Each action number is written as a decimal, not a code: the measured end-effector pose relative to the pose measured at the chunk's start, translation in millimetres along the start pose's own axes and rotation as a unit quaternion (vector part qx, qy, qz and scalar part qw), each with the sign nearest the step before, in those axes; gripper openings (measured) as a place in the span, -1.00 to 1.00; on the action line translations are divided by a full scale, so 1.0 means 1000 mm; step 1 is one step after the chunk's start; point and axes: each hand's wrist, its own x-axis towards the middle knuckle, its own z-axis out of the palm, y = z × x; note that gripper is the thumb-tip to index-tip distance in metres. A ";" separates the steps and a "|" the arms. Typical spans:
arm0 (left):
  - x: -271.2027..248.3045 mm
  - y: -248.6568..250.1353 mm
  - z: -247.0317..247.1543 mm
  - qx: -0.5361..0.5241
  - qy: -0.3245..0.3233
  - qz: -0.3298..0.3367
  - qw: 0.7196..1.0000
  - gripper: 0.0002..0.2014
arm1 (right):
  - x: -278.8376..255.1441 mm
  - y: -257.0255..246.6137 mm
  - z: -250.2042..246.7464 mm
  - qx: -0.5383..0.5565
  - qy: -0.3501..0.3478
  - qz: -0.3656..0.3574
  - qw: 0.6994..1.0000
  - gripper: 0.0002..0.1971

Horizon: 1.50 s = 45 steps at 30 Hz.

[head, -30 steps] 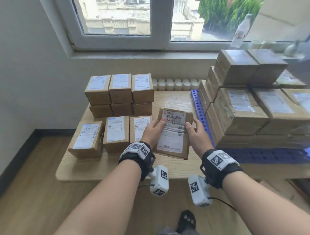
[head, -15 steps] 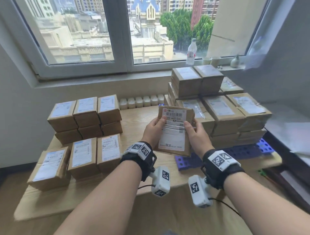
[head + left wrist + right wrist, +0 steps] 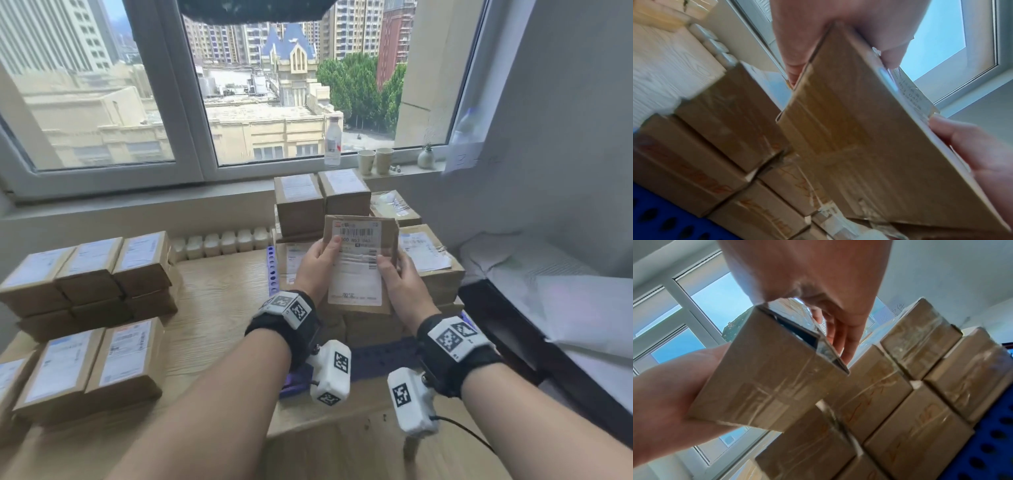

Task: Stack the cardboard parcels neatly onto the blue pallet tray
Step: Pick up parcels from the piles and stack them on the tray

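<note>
Both hands hold one cardboard parcel [image 3: 359,263] with a white barcode label, raised in front of the stacked parcels [image 3: 322,198] on the blue pallet tray [image 3: 380,356]. My left hand [image 3: 317,260] grips its left edge, thumb on the label. My right hand [image 3: 399,279] grips its right edge. The left wrist view shows the parcel's taped underside [image 3: 869,146] above the stack [image 3: 725,129]. The right wrist view shows the parcel [image 3: 766,378] held in the air before the stack [image 3: 910,386].
Loose parcels sit on the wooden table's left side, in a two-high stack [image 3: 92,270] and a front row [image 3: 96,366]. Small white bottles [image 3: 222,241] line the wall. A bottle [image 3: 333,141] and cups [image 3: 375,161] stand on the windowsill.
Both hands have lifted the parcel off the table and carried it right and up, over the pallet stack. The head view has swung right and upward.
</note>
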 end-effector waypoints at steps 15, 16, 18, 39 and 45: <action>0.079 0.012 0.120 0.059 0.022 -0.004 0.998 -0.33 | 0.102 0.016 -0.111 0.017 0.030 -0.005 0.999 -0.52; 0.088 0.013 0.123 0.057 0.021 -0.003 0.998 -0.30 | 0.109 0.014 -0.113 0.027 0.027 -0.001 0.999 -0.53; 0.116 0.004 0.125 0.068 0.024 -0.013 0.997 -0.26 | 0.126 0.009 -0.116 0.050 0.029 0.007 0.998 -0.57; 0.290 0.032 0.075 0.615 0.101 -0.096 0.776 -0.45 | 0.347 0.003 -0.085 -0.075 -0.014 0.123 0.989 -0.43; 0.300 0.031 0.083 0.611 0.116 -0.123 0.773 -0.39 | 0.389 0.037 -0.072 -0.079 -0.040 0.171 0.981 -0.15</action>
